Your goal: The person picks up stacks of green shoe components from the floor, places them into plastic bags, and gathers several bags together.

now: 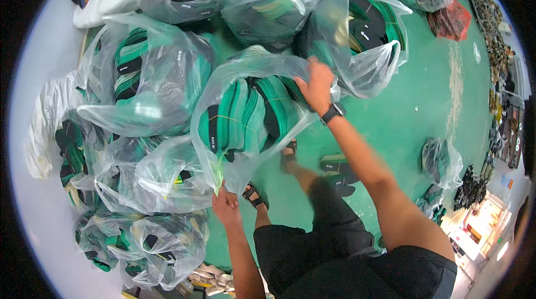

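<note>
I see left hand [225,203] pinching lower corner of clear bag [245,115] of green-black pieces, right hand [317,88] clenched on its top edge. Bag lifted over green floor [413,109], beside heap of bagged bundles [139,87]. Judging: mid-carry, not yet set down.

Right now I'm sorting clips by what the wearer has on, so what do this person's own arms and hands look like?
Both forearms are bare, with no sleeves reaching into view and no gloves on the left hand or the right hand. The right wrist carries a black wristwatch with a dark band. No rings or other markings can be made out.
</note>
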A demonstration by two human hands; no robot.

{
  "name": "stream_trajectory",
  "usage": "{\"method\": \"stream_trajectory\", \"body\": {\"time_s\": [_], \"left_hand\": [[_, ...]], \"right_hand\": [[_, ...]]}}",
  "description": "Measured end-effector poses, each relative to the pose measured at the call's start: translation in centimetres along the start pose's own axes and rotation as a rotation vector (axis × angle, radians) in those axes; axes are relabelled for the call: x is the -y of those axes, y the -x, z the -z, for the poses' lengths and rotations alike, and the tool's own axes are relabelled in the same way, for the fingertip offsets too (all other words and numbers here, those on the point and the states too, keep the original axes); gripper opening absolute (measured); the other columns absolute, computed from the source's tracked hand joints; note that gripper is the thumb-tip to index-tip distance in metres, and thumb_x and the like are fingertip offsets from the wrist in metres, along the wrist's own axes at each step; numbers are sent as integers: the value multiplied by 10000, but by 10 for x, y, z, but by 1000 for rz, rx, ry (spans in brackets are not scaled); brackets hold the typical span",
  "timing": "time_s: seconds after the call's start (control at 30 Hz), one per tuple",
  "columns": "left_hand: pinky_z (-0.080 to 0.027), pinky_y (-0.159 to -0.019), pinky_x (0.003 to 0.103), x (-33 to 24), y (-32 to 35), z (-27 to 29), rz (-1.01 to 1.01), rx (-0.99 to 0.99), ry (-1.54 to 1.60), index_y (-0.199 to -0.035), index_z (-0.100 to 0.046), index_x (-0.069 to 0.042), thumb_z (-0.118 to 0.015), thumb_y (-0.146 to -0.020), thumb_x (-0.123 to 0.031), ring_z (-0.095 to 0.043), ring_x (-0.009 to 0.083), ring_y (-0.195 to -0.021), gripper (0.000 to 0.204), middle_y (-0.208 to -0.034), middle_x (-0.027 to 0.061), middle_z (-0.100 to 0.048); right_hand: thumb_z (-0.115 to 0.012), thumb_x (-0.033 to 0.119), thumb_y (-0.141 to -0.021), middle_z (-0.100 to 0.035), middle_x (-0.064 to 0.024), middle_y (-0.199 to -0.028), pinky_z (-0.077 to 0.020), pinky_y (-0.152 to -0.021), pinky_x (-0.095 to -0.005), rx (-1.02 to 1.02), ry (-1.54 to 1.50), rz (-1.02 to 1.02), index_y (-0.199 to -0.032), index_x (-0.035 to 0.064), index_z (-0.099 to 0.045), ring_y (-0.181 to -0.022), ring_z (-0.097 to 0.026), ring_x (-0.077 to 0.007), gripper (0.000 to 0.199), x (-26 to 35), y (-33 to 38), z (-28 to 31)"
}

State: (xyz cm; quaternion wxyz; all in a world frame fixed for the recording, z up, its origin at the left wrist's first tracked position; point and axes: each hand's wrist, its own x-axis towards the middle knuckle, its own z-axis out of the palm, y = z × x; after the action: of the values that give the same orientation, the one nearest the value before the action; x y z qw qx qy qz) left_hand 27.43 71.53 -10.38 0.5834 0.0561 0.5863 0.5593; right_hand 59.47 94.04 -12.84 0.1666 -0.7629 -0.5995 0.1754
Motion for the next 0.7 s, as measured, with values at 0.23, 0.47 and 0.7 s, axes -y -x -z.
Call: {"method": "stream_trajectory", "body": {"time_s": [0.23,0.47,0.7], "left_hand": [[-276,-437,215,-13,-19,-101,-9,-166,-175,-828,-520,-4,-462,-883,-203,-295,69,-406,214,-445,-28,-308],[-304,-458,234,-29,7,-88,-14,-182,-330,-827,-512,-7,-430,-900,-197,-259,76,-353,219,-411,-26,-273],[-310,-438,237,-31,4,-69,49,-196,-386,-814,-536,15,-470,-867,-165,-293,89,-364,199,-418,-12,-308]], "right_hand": [[-680,125,-601,-391,-199,-1192,-322,-894,-457,-20,-135,54,-1134,-4,-400,-1123,-362,-358,616,-52,28,9],[-756,250,-542,-316,-164,-1282,-225,-977,-487,175,148,100,-1225,37,-375,-1231,-235,-346,810,-134,11,10],[-411,190,-865,-576,-87,-717,-419,-652,-417,245,-48,231,-723,61,-555,-744,-564,-275,241,-95,20,-20]]}}
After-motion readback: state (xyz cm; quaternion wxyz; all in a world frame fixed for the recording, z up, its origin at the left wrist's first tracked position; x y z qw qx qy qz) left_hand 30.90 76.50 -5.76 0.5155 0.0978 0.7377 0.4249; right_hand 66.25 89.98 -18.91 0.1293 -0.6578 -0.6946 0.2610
